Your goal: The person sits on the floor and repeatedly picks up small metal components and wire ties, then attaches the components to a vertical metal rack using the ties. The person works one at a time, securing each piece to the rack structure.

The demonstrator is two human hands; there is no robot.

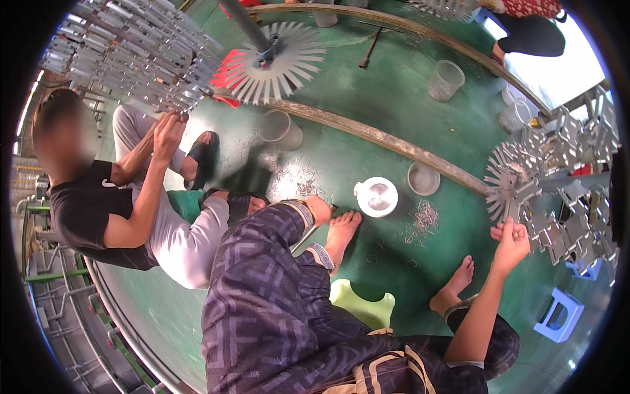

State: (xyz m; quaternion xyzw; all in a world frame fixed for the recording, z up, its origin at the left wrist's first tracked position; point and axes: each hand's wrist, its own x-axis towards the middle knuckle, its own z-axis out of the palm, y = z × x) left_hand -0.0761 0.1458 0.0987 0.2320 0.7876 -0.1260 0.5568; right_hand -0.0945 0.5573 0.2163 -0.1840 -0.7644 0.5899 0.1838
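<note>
Hardware: silver bent metal plates (554, 230) hang in tiers around a grey metal pole (581, 181) at the wearer's right, apparently spaced so that each can be reached singly.
Right hand (513, 244): raised to the near edge of the hanging plates, fingers bent together; whether a piece is pinched between them cannot be told.
Left hand (319, 209): lowered past the knee beside a bare foot (344, 231), partly covered by a dark patterned sleeve (262, 246); a thin metal rod (308, 238) shows just beside it, but the grip cannot be made out.
Floor: small silver wire bits (425, 218) lie loose on glossy green flooring (387, 262), near a round white pail (378, 197) and a shallow translucent tub (423, 179), both perhaps set there to catch pieces within easy reach.
Seat: a lime-green plastic stool (361, 305) stands between the wearer's legs, low, seemingly to suit floor-level work.
Neighbour: a co-worker in a black shirt (98, 217) sits at left, both hands (169, 134) lifted to another crowded rack of silver metal strips (131, 56).
</note>
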